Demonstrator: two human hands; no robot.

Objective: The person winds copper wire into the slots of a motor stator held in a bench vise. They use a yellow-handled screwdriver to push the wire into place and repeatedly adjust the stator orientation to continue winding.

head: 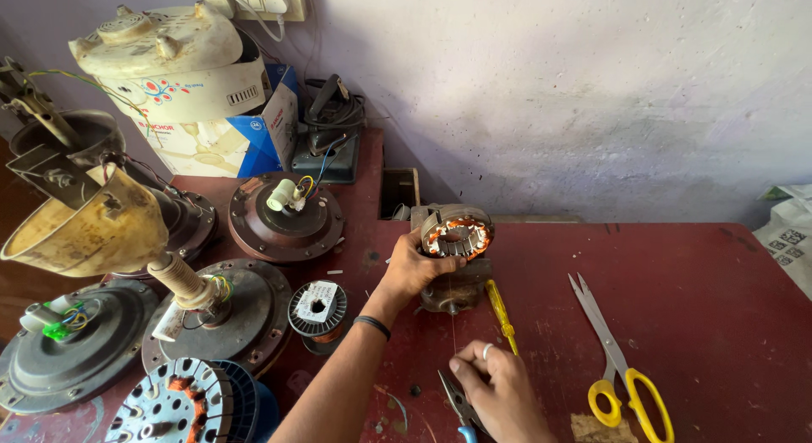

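Copper windings glint inside the small motor stator [455, 237], clamped near the far edge of the red desk [694, 316]. The left hand [412, 267] grips its left side. The right hand [499, 392], nearer, pinches a thin wire between closed fingers beside pliers [459, 402]. A yellow screwdriver [501, 316] and scissors [617, 363] lie to the right.

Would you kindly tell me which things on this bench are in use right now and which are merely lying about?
In use:
- left hand gripping the motor stator
- right hand pinching a thin wire, pliers beside it

Lying about:
- yellow screwdriver
- yellow-handled scissors
- wire spool
- ceiling fan motors
- cardboard box
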